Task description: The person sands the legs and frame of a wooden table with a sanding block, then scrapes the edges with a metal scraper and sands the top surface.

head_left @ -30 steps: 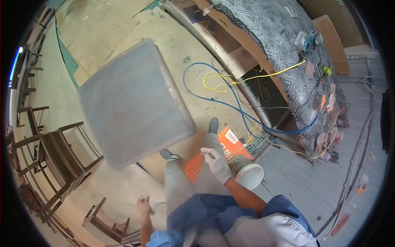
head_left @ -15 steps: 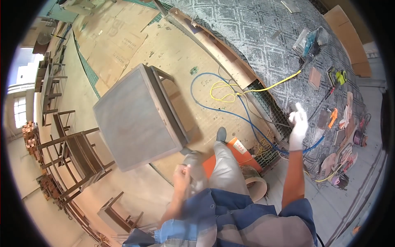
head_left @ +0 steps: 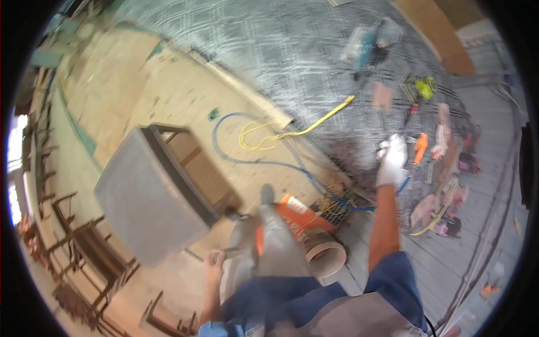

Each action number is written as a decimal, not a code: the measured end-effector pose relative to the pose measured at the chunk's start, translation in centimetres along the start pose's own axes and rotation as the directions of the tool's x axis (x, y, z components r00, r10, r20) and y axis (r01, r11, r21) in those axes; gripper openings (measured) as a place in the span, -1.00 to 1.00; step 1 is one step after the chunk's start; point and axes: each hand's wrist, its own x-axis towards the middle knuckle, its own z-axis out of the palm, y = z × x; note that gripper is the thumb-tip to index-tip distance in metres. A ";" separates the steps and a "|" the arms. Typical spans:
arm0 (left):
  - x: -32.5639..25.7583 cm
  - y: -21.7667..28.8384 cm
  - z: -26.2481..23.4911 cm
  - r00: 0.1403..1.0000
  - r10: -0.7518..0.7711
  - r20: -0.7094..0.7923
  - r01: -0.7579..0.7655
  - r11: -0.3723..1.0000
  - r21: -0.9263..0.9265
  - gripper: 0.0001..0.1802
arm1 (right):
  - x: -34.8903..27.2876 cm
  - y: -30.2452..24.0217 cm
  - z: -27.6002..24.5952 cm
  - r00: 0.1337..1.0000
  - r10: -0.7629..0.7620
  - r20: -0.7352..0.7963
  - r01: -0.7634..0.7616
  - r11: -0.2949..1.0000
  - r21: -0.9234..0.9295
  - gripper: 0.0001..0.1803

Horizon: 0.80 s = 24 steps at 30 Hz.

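Observation:
My right hand [head_left: 391,160], in a white glove, is over the grey patterned carpet covering on the right. Its fingers look bent and closed; blur hides what is in them. Just right of it lies an orange tool [head_left: 419,147]. My bare left hand [head_left: 215,259] is low beside my left leg with its fingers curled in. Something thin seems to stick out of them, too smeared to name. Ahead of this hand a small wooden table [head_left: 146,196] is tipped over, its grey top turned to the left and its dark frame and legs to the right.
Blue hose [head_left: 224,151] and yellow cable [head_left: 306,130] loop over the cardboard-covered floor. An orange box [head_left: 297,212] and a round tub [head_left: 328,258] stand by my legs. On the carpet are a teal power tool [head_left: 366,49], a lime-green tool [head_left: 425,87] and a pinkish block [head_left: 382,96]. Wooden frames [head_left: 92,247] stand left.
The view has swung, so most things sit further left in it. My right hand has moved across the carpet, closer to the orange tool. My left hand stays low by my leg.

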 end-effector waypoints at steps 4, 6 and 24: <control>0.4 6.9 4.8 0.988 0.078 0.136 -0.071 0.996 -0.050 -0.87 | -14.5 0.3 5.3 0.963 0.194 0.188 -0.131 0.944 -0.303 -0.58; 1.6 8.1 6.1 0.965 0.075 0.252 -0.095 0.993 0.069 -0.89 | -20.1 0.4 6.5 0.765 -0.051 0.642 0.545 0.583 -0.603 -0.55; 1.3 -3.7 -5.0 0.962 -0.270 0.053 0.247 0.932 0.265 -0.67 | 18.3 -3.1 8.9 0.916 -0.340 0.210 0.302 0.245 -0.921 -0.24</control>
